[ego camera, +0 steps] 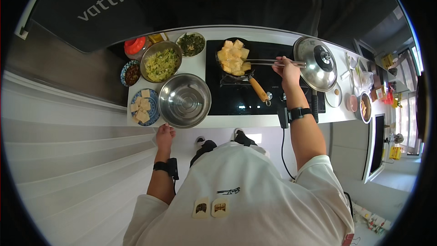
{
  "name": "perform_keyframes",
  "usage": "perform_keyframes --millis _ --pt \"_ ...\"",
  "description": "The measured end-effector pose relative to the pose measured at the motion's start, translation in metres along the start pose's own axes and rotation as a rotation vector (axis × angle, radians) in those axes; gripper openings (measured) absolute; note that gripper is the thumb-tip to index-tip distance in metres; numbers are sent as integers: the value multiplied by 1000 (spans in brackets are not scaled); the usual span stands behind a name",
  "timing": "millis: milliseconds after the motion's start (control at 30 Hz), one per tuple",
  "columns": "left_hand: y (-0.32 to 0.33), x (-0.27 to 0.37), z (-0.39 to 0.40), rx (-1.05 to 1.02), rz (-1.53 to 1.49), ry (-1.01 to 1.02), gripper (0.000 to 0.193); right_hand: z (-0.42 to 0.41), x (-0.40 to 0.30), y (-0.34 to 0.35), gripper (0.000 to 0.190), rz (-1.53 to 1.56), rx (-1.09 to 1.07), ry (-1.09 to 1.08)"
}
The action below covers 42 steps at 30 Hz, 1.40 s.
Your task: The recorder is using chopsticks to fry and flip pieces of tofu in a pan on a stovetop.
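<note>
My right hand [289,72] holds a pair of long metal chopsticks [263,62]. Their tips reach into a small black frying pan [246,42] with a wooden handle [258,89], among golden pieces of frying tofu [233,55]. The pan sits on a black glass gas hob [232,99]. At the counter's front edge, my left hand [165,138] hangs loosely with nothing in it, close to the rim of a bare stainless steel bowl [184,100]; contact is unclear. Left of that bowl, a blue patterned plate [156,105] carries several pale tofu slices [141,106].
Behind the bowl stand a steel basin of shredded cabbage [161,64], a bowl of dark greens [191,44], a bowl of dark sauce [132,74] and a red-lidded jar [134,45]. A domed lidded wok [312,71] occupies the hob's right side. Overhead is a range hood [218,3].
</note>
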<state>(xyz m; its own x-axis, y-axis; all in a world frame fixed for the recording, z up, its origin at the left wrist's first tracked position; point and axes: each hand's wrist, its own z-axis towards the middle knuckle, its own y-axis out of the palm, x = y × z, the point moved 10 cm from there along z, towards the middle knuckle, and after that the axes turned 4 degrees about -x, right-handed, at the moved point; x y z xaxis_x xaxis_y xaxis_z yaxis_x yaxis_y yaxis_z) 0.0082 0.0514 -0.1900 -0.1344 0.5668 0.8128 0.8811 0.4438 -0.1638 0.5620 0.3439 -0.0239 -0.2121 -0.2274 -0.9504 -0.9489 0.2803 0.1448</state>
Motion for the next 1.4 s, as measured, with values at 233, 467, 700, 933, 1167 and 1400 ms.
perform_keyframes --millis 233,467,700,933,1167,1400 --pt "-4 -9 5 8 12 -8 33 12 49 0 27 253 -1 111" --pt "-4 -11 1 5 15 -27 32 -53 -26 63 25 -193 -240 -294" --pt "-5 -19 7 -4 4 -51 32 -120 -94 81 18 -487 -341 -599" --pt "-3 -18 9 -14 18 -41 33 -107 -56 103 15 -498 -366 -441" --pt "-13 -16 5 -3 15 -31 34 -97 -77 76 15 -525 -300 -463" --pt "-19 -31 8 35 0 -48 33 -118 -104 98 12 -784 -471 -640"
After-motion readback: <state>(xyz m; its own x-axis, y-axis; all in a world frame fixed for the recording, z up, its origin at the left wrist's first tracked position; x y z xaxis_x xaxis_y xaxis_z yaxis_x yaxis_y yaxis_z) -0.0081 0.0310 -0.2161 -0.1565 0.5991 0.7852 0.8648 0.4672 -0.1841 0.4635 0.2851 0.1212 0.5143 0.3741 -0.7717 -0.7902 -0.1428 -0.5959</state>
